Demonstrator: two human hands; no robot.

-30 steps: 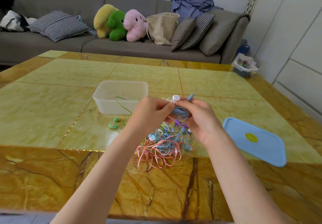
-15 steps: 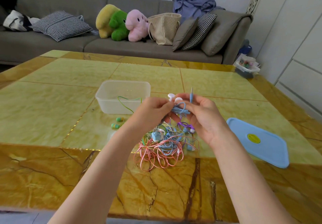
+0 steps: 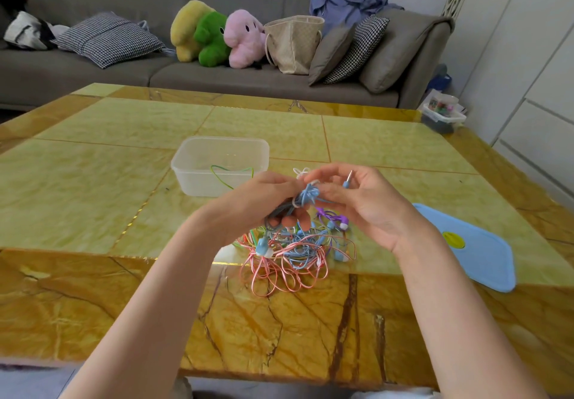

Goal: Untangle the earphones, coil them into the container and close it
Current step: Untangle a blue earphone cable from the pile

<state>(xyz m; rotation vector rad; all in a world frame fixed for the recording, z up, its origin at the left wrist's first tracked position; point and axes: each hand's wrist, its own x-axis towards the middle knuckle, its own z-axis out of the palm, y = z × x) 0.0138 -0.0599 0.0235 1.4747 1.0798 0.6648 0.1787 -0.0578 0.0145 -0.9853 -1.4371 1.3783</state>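
Both hands are raised above the yellow marble table [image 3: 93,187], working a knot of blue earphone cable [image 3: 307,196]. The left hand [image 3: 257,203] has its fingers curled around a bunch of blue and grey cable, gripping it from below. The right hand [image 3: 366,206] pinches the same blue cable at the knot with thumb and forefinger, and a blue jack plug [image 3: 347,180] stands upright between its fingers. A white cable loop [image 3: 300,172] protrudes just behind the fingertips. The remaining tangle of earphones [image 3: 295,252], pink, blue, purple and green, lies on the table directly under the hands. The clear plastic container [image 3: 217,164] sits open on the table beyond the left hand, with a green cable [image 3: 231,171] visible through its near wall. The blue lid [image 3: 472,249] lies flat on the table to the right, well apart from the container.
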